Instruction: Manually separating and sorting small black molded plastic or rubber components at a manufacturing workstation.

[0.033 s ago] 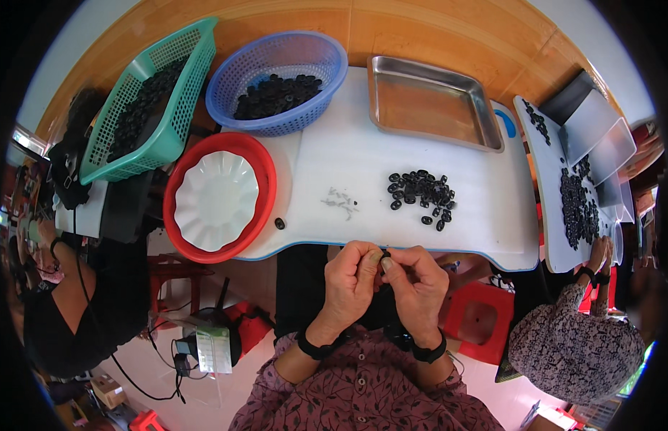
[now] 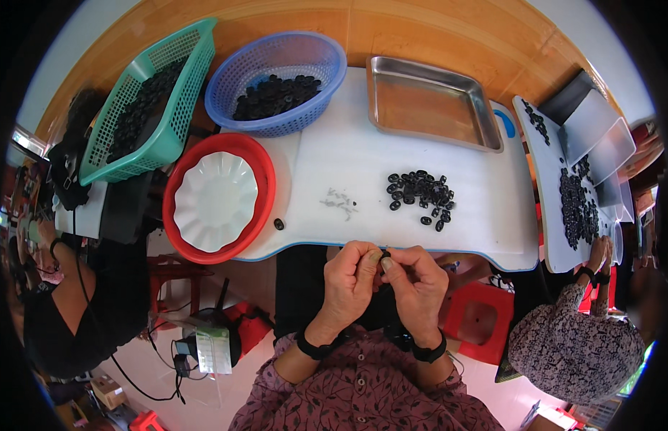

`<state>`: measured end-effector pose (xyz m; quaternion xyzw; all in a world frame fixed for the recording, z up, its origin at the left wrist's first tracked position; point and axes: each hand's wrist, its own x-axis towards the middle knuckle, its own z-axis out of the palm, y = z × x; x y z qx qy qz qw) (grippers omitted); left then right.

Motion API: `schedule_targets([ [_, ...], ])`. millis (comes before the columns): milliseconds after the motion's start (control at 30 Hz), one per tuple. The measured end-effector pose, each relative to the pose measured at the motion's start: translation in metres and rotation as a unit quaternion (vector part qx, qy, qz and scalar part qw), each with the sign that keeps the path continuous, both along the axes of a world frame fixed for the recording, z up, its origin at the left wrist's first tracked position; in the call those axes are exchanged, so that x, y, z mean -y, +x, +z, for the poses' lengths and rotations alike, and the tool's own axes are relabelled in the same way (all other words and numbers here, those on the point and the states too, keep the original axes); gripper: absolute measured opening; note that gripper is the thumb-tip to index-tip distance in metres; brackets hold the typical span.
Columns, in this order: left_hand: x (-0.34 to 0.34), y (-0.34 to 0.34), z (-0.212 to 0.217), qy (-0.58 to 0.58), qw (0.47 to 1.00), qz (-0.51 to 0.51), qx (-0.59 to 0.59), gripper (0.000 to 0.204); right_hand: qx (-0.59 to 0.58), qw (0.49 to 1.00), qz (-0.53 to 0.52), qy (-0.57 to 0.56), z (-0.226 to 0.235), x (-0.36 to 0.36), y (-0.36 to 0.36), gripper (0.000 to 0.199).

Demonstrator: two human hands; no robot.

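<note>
Both hands pinching one small black ring at near table edge.

Left hand [image 2: 352,281] and right hand [image 2: 416,284] touching, fingertips clenched together on small black ring [image 2: 385,254], just near of white table [image 2: 348,151]. Pile of black rings [image 2: 422,196] on table just far-right of hands; stray ring [image 2: 278,224] and small grey bits [image 2: 339,203] to left. White plate [image 2: 215,201] inside red basin [image 2: 258,179] far-left; blue basket [image 2: 276,50] and green basket [image 2: 143,108] holding more rings; steel tray [image 2: 427,100] far-right.
</note>
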<state>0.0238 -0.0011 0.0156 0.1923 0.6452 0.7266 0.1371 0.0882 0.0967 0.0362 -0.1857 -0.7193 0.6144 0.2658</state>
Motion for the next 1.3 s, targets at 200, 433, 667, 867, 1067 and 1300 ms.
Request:
schedule_targets([
  [200,-0.006,-0.001,0.001,-0.009,1.0,-0.012,0.026,0.013,0.032,0.991,0.011,-0.127,0.004,-0.009,0.002,0.011],
  [433,-0.016,-0.002,-0.001,-0.018,0.998,-0.045,0.031,0.013,0.024,0.976,0.028,-0.214,-0.007,-0.028,0.004,0.015],
  [667,-0.036,-0.01,-0.003,-0.062,0.994,-0.089,0.007,0.011,0.049,0.97,-0.017,-0.239,-0.012,-0.044,0.01,0.013],
  [867,-0.052,-0.044,-0.017,-0.197,0.934,0.03,-0.296,0.007,0.051,0.977,-0.054,-0.201,-0.027,-0.055,0.017,0.011],
  [1067,-0.072,-0.056,-0.022,-0.293,0.901,0.051,-0.315,0.015,0.057,0.979,-0.053,-0.19,-0.026,-0.058,0.016,0.01],
  [1300,-0.077,-0.056,-0.026,-0.341,0.89,0.024,-0.303,0.022,0.056,0.981,-0.07,-0.172,-0.026,-0.057,0.017,0.011],
])
